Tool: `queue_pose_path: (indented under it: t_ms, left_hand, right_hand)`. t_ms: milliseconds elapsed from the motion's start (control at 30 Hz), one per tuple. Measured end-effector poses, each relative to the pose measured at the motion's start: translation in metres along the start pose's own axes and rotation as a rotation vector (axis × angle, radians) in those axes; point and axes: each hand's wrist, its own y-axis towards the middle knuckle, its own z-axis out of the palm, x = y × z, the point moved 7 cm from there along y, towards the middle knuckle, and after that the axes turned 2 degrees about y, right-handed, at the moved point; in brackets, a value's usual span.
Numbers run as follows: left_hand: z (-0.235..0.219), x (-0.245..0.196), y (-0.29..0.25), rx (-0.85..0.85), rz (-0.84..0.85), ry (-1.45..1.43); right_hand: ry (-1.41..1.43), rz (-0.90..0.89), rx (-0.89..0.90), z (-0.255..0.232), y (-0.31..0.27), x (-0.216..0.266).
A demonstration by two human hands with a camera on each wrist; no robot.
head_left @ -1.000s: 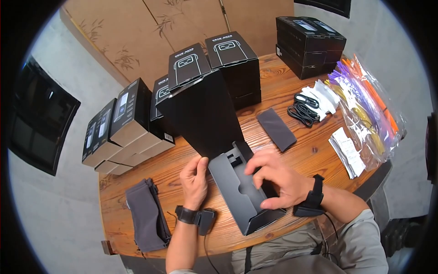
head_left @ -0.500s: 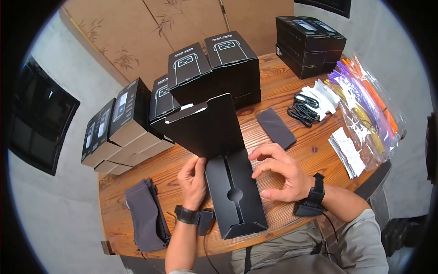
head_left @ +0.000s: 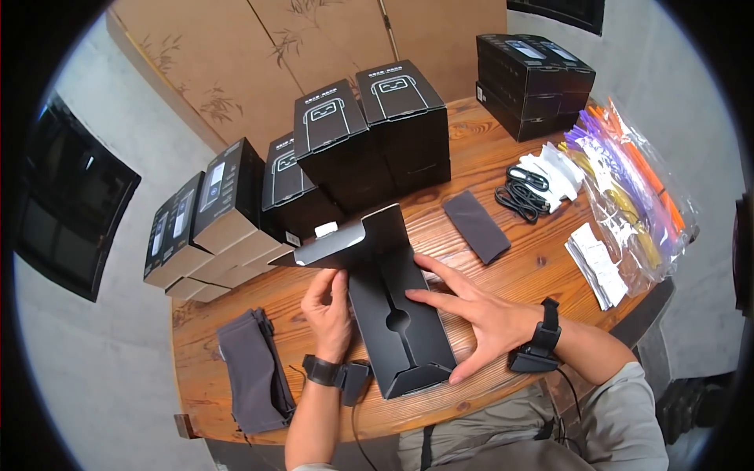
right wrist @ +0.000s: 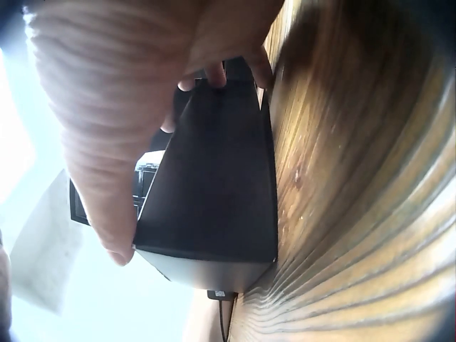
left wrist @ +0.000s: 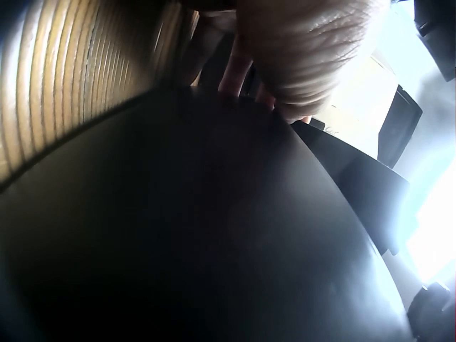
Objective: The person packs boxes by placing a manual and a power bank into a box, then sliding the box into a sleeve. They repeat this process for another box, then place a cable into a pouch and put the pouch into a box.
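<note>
A long black box lies on the table with its two inner flaps folded in, meeting around a round finger hole. Its lid stands tilted at the far end, tuck flap toward me. My left hand holds the box at its far left side, thumb up along the edge. In the left wrist view, the left fingers go behind the dark box wall. My right hand spreads over the right side, fingertips on the upper edge and thumb at the near right corner. The right wrist view shows the right thumb at that corner.
Stacked black boxes stand behind, with more at left and back right. Grey cloth pouches lie left; another pouch lies right, near black cables, paper slips and bagged coloured strips.
The inner flaps have folded in, covering the interior. The lid has tipped down toward me. My right hand has moved from over the box to its right edge; the left has stayed nearly in place.
</note>
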Motion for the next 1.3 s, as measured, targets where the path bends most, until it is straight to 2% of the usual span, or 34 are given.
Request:
queue_pose_path:
  t_ms: [333, 433, 533, 700, 800, 900, 1000, 1100, 1300]
  left_hand:
    - [0.000, 0.003, 0.001, -0.021, -0.067, -0.055]
    - [0.010, -0.013, 0.007, 0.087, 0.085, -0.028]
    - [0.010, -0.017, 0.006, 0.126, 0.087, 0.034]
    - [0.013, -0.016, 0.005, 0.157, 0.023, 0.083]
    - [0.014, -0.013, 0.006, 0.184, 0.027, 0.099]
    - [0.015, -0.012, 0.006, 0.201, 0.045, 0.099]
    - [0.016, -0.012, 0.006, 0.205, 0.047, 0.112]
    - [0.015, -0.012, 0.007, 0.206, 0.046, 0.116]
    - [0.015, -0.009, 0.007, 0.205, 0.026, 0.097]
  right_hand:
    - [-0.009, -0.069, -0.150, -0.010, 0.000, 0.003]
    - [-0.017, -0.052, -0.246, -0.015, -0.005, -0.009]
    - [0.025, -0.033, -0.324, -0.020, -0.005, -0.011]
    - [0.038, 0.051, -0.297, -0.018, -0.004, -0.019]
    - [0.125, 0.066, -0.310, -0.017, -0.007, -0.029]
    - [0.636, 0.204, -0.365, -0.011, -0.011, -0.036]
    - [0.603, 0.074, -0.249, -0.019, -0.008, -0.018]
    - [0.107, -0.074, -0.121, -0.024, -0.004, 0.000]
    - [0.026, -0.051, -0.104, -0.016, 0.000, -0.005]
